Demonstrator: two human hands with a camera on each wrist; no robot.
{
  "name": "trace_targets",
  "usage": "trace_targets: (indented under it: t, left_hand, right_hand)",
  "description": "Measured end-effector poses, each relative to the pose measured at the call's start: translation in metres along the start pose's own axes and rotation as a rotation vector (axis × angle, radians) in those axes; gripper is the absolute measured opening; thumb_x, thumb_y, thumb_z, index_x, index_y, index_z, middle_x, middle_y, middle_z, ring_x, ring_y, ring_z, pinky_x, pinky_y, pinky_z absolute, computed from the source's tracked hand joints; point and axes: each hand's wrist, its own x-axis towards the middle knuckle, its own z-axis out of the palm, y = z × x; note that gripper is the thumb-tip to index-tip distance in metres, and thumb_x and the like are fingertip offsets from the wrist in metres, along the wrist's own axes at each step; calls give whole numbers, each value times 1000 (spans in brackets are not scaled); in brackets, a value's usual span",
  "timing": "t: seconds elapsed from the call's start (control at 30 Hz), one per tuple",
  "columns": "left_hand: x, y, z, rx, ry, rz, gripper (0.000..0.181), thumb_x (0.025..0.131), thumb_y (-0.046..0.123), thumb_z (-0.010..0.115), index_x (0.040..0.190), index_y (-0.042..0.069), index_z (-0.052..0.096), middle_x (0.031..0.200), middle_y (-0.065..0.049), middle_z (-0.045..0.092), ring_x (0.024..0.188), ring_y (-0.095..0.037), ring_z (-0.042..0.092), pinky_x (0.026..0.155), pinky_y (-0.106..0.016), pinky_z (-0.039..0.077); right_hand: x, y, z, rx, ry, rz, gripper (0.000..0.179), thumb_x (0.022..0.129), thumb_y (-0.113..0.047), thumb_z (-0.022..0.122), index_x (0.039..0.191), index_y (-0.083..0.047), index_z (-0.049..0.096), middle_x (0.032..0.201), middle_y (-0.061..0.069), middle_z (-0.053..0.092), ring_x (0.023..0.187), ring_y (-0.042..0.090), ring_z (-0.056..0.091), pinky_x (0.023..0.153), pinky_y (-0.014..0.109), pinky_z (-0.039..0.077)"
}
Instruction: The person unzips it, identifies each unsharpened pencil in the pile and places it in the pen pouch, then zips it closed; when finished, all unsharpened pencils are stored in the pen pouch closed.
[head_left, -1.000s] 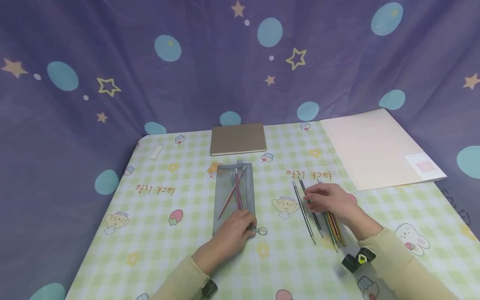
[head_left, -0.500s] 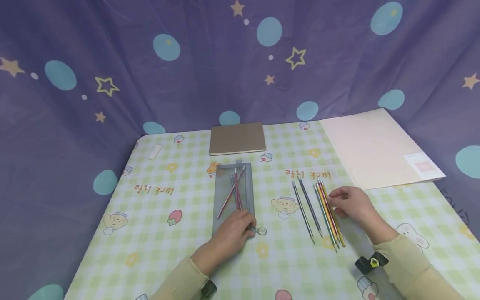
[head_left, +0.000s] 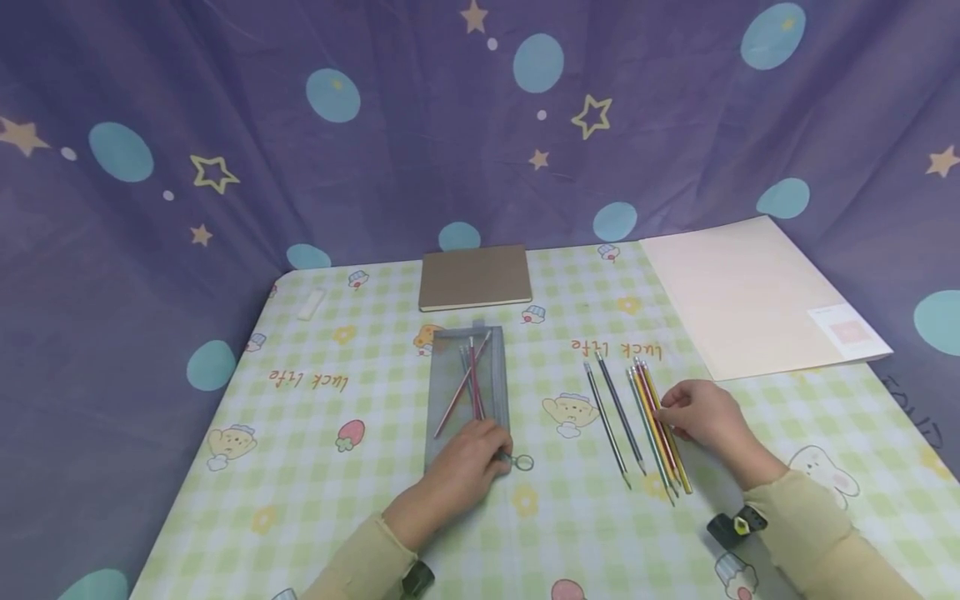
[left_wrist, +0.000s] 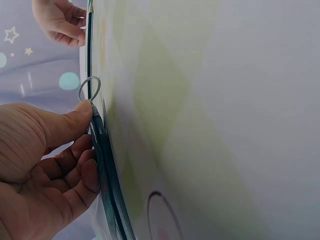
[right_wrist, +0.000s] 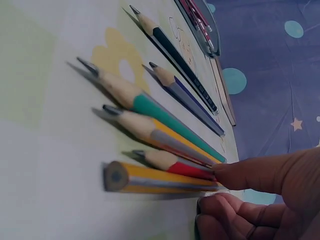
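Note:
My left hand holds the near end of a grey see-through pencil case, thumb and fingers pinching its zipped edge beside a ring pull. Several pencils lie crossed within the case. To the right, my right hand bends over a row of loose pencils. Its thumb and fingers pinch around an unsharpened yellow pencil, the thumb also right at the red pencil. Another yellow pencil and a green one lie alongside; two dark pencils lie farther left.
A brown notebook lies at the back, behind the case. A large cream folder covers the back right, and a white eraser sits at the back left. A purple patterned curtain surrounds the checked tabletop.
My right hand has drawn back rightward from over the pencils, baring them, then come to the right side of the row with thumb and fingers closing there. The left hand stays put.

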Motion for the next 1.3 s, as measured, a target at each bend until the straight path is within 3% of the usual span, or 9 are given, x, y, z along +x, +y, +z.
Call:
trace_targets:
  t: [0.23,0.37,0.6,0.77,1.0,1.3]
  left_hand:
    - [0,0,0,7,-3,-7,14,86,18,73,95,16,62,92,8,55,89,-10,52,84,-29,47]
    - [-1,0,-1,5,-4,-12,14,86,18,73,95,16,63,92,8,55,89,-10,52,84,-29,47]
    - [-2,1,-2,0,-10,-16,14,86,18,73,96,15,63,93,8,56,90,-10,53,85,-30,47]
    - [-2,2,-2,4,-10,-13,14,86,18,73,97,15,63,94,8,57,91,-11,53,86,-30,47]
    - [-2,2,-2,10,-2,-5,15,86,19,73,97,15,63,94,7,57,92,-11,53,86,-30,47]
    - [-3,2,0,13,5,2,15,86,19,72,97,14,63,94,7,56,91,-11,53,86,-29,47]
  right_hand:
    - [-1,-10,1,-151,32,-42,20,83,-19,72,84,0,67,69,0,65,58,15,58,56,32,44]
    - [0,-13,3,-159,29,-37,18,83,-18,70,79,-1,66,64,1,61,57,16,55,53,31,42]
    - [5,-4,0,15,-62,16,16,88,-12,67,85,4,66,68,5,63,59,15,60,55,30,52]
    - [6,-8,-5,141,-57,17,21,91,-12,64,96,8,64,72,6,65,63,17,62,58,33,55]
    - [14,-39,3,388,-65,-29,26,94,-7,61,109,14,57,83,12,68,69,17,65,64,33,58]
    - [35,-77,34,578,-101,-76,26,95,-3,59,113,15,54,93,24,67,69,15,66,67,31,58]
